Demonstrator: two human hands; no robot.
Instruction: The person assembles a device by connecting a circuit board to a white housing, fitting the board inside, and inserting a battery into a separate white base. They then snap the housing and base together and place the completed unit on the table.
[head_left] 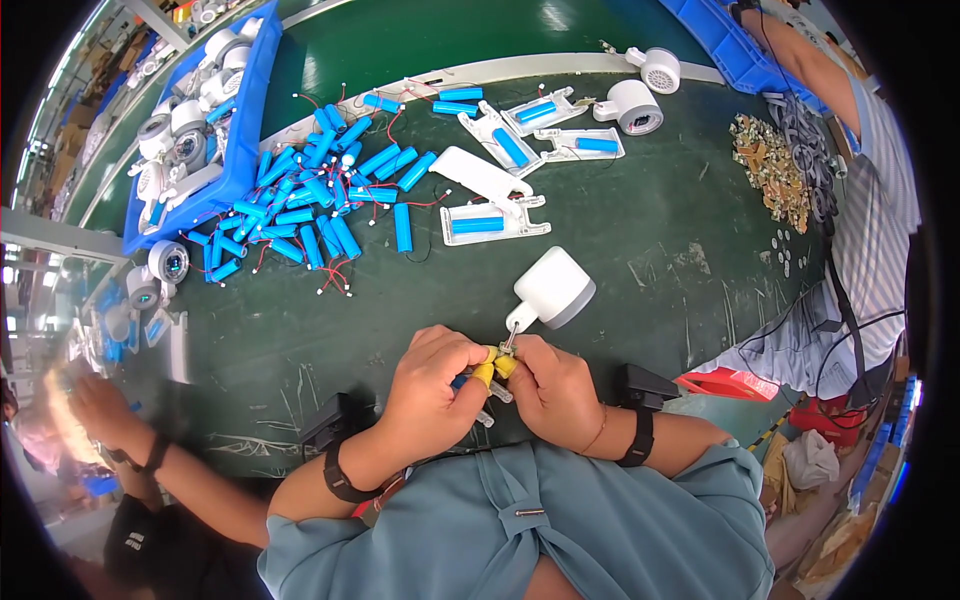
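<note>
Board (507,350), small, flat, greenish, is pinched between both hands at the counter's near edge, just below a white head (553,285). Head: smooth glossy plastic, rounded-block body, grey rim, short neck pointing at the board; thin leads run between neck and board.

Left hand (432,380): fingers curled, thumb and index nearly together, yellow rubbery cots on the tips, closed on the board. Right hand (552,392): same tight pinch from the other side, thumb cot yellow. Tips meet; can't tell which carries more of the board. Clear-grey rods (485,418) jut out below the fingers, kind unclear. Wrists angled inward, elbows out, black bands on both forearms.

Counter (380,310): dark green, matte, scratched. Beyond the hands: heap of smooth blue cylinder cells (403,228) with thin red and black wires; white moulded shells (484,174), some with a cell inside. Blue plastic bin (247,135) at far left, full of round white heads. Far right: pile of small tan parts (765,170).
</note>
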